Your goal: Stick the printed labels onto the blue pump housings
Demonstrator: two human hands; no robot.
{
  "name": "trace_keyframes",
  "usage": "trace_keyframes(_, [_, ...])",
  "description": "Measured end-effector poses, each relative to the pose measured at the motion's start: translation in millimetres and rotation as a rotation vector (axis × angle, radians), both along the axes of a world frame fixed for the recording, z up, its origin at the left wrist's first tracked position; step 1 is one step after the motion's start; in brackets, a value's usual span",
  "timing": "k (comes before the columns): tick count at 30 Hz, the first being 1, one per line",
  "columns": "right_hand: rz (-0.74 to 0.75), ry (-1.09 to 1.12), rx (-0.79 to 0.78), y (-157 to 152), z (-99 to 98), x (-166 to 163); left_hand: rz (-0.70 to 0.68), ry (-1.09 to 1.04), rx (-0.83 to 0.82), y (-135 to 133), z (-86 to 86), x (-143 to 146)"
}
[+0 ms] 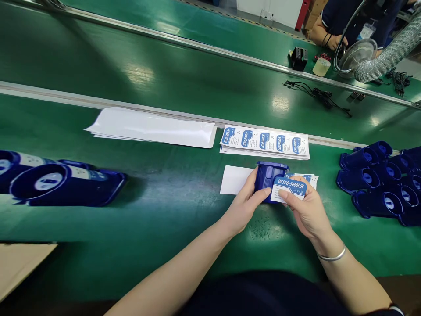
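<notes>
My left hand (246,201) is closed around a dark blue plastic housing (267,173), thumb across its front. Pinched in my right hand (304,206) is a blue and white label (288,189) printed DC52Q-5000L/H. The label lies over the right part of the housing, its left edge close to my left thumb; whether it is stuck down I cannot tell. Under and behind my hands rests a label sheet, its blank white part (235,180) showing at left and printed labels (309,177) at right.
A stack of printed label sheets (265,141) and a pile of blank white sheets (154,127) lie along the rail. Labelled blue housings (66,184) lie at left, several more (383,204) at right. Across the bench sits a co-worker (332,22) beside a flexible duct (391,55).
</notes>
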State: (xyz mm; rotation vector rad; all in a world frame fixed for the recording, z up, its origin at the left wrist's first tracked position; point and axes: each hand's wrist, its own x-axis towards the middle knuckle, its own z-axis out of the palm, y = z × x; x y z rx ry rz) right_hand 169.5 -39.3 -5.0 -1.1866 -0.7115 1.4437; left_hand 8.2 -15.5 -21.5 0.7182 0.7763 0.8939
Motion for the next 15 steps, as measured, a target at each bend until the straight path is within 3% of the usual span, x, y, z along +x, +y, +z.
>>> trace_keyframes(15, [-0.004,0.031,-0.020,0.6,-0.5,1.3,-0.002,0.010,0.019,0.0,5.4,-0.1])
